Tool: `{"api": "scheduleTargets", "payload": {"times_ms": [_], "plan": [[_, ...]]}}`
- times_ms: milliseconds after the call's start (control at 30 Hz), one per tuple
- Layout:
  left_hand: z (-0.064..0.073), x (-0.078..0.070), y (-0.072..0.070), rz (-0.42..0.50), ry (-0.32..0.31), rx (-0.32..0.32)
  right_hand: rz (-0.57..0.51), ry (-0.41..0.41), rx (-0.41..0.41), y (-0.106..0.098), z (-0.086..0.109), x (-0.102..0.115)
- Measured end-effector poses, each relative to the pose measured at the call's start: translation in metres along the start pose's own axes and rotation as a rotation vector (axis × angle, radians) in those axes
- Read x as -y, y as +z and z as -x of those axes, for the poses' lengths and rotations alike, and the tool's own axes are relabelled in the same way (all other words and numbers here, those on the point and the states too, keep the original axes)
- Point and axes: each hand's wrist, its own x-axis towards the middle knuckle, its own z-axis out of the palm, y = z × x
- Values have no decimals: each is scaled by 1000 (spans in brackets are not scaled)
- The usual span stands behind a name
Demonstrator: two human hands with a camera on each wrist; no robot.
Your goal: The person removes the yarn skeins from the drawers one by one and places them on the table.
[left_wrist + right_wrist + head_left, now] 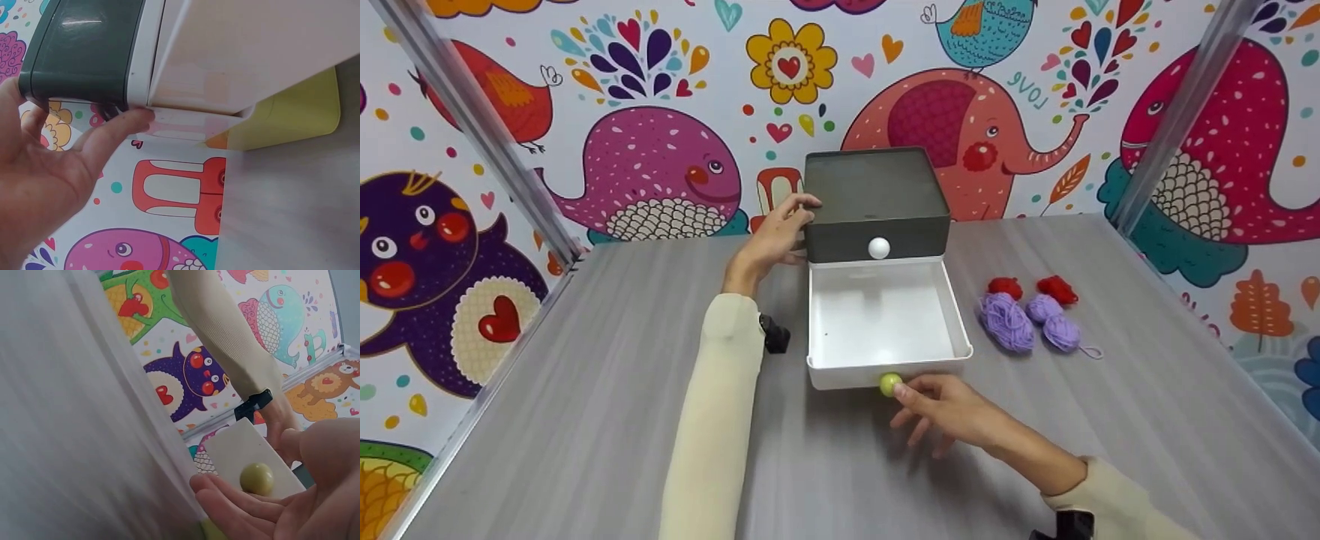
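A small drawer box [877, 187] with a dark grey top section and a white knob stands at the back of the table. Its white drawer [881, 307] is pulled out toward me, and the white inside shows. My left hand [772, 240] holds the box's left side, fingers by the top edge and thumb [132, 121] against the white frame. At the drawer's front, my right hand [952, 409] has its thumb by the round yellow-green knob [890, 385]. In the right wrist view its other fingers [236, 503] extend loosely below the knob.
Purple yarn bundles [1006, 322] and red yarn bundles [1057, 289] lie right of the drawer. A yellow-green panel [292, 112] shows below the white drawer in the left wrist view. Patterned walls [660, 150] with metal posts [480, 127] enclose the grey table [622, 420].
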Motion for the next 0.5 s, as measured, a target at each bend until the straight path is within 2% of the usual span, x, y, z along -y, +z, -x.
{"api": "scheduleTargets", "payload": {"times_ms": [133,267,500], "plan": [[0,1,0,-1,8,1,-115,45,28,3,-4,-3],[0,1,1,-12,13,-10,-189,72,16,5,-8,-5],[0,1,0,-10,14,-6,-238,102,-20,9,-13,-8]]}}
